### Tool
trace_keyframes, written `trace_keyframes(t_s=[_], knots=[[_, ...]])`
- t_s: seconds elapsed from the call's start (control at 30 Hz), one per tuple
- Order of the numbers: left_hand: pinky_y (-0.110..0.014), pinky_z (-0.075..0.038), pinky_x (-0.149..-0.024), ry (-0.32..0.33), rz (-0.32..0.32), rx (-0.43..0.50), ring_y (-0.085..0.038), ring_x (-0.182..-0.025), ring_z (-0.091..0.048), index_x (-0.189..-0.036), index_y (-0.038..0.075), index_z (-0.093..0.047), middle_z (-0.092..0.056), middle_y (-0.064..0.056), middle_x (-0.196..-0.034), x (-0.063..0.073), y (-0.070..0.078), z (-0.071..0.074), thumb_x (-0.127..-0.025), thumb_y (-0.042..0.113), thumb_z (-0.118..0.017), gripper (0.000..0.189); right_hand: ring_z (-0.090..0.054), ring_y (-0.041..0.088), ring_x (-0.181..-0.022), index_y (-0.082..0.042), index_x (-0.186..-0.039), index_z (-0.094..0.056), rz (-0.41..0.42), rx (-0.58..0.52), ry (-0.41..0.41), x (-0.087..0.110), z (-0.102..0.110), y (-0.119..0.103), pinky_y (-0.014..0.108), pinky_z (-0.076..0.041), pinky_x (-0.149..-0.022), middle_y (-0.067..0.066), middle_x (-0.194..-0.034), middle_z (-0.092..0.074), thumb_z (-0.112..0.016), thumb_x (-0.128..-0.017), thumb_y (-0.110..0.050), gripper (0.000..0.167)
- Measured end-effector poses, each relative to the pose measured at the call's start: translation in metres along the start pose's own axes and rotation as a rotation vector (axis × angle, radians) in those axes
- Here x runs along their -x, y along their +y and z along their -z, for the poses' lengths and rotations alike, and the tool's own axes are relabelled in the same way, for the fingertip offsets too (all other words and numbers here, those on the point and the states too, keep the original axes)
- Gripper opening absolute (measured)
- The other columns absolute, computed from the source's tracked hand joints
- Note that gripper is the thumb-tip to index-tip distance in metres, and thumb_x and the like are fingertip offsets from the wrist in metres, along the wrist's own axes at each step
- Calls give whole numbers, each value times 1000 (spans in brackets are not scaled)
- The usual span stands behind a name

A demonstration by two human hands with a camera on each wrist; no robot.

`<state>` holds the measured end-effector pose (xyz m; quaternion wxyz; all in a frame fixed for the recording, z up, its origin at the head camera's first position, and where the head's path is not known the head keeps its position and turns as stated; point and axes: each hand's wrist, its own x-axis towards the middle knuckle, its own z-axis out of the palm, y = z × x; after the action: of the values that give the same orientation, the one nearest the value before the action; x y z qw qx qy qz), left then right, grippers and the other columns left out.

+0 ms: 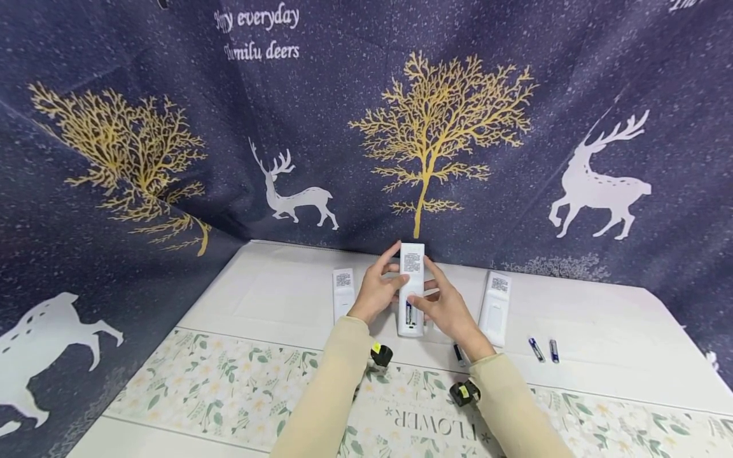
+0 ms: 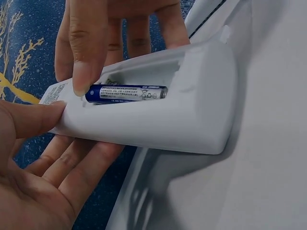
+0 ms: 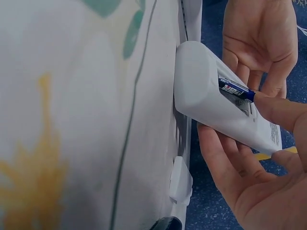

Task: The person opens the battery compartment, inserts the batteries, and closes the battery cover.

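A white remote control (image 1: 411, 254) is held tilted up over the table, its back and unlidded battery compartment facing me. One blue battery (image 2: 127, 93) lies in the compartment. My left hand (image 1: 375, 294) grips the remote's left side, with the thumb on its back and fingers behind. From the right, my right hand (image 1: 452, 310) holds the remote with its fingers behind. The right thumb (image 3: 276, 109) presses on the end of the battery. In the left wrist view, the remote's lower end is close to the white tabletop.
Two more white remotes lie face down, one at left (image 1: 343, 296) and one at right (image 1: 495, 308). Two loose batteries (image 1: 536, 350) are farther right. Another battery (image 1: 459, 355) lies near the right forearm. A small white cover-like piece (image 3: 181, 181) rests on the table.
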<state>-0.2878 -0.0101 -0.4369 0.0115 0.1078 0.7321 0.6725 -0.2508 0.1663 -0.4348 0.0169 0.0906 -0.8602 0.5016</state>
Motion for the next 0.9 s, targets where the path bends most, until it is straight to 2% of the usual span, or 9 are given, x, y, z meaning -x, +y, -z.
trace_keyframes(t_s=[0.17,0.3,0.4,0.9], knots=[[-39,-64,-67,1,1,3,-18,-89,-73,-164,33,-43,-64,-11,-123,-1,-1,0,-101,2,-70,75,-69,32,-101,-18,-171,-22,3,5,6,0,1,0,40,-65,-71,21,-124,-62,-78,-98,-11,93],[-47,-65,-72,-1,2,-1,-19,-89,-74,-164,34,-44,-64,-11,-123,-1,-1,0,-100,3,-71,75,-69,32,-100,-19,-171,-21,-1,27,17,0,-1,1,37,-63,-70,20,-123,-63,-80,-96,-7,96],[-48,-65,-72,-2,-2,7,-19,-86,-74,-164,33,-44,-64,-12,-123,-1,0,-1,-100,2,-71,76,-70,33,-100,-18,-172,-20,5,41,26,0,-2,2,35,-62,-68,19,-123,-63,-80,-95,-5,98],[-36,-65,-66,6,6,4,-21,-84,-75,-163,34,-45,-66,-12,-123,0,3,-2,-100,2,-72,75,-71,29,-93,-17,-171,-20,20,47,37,0,-2,1,35,-61,-67,19,-118,-65,-81,-94,-4,99]])
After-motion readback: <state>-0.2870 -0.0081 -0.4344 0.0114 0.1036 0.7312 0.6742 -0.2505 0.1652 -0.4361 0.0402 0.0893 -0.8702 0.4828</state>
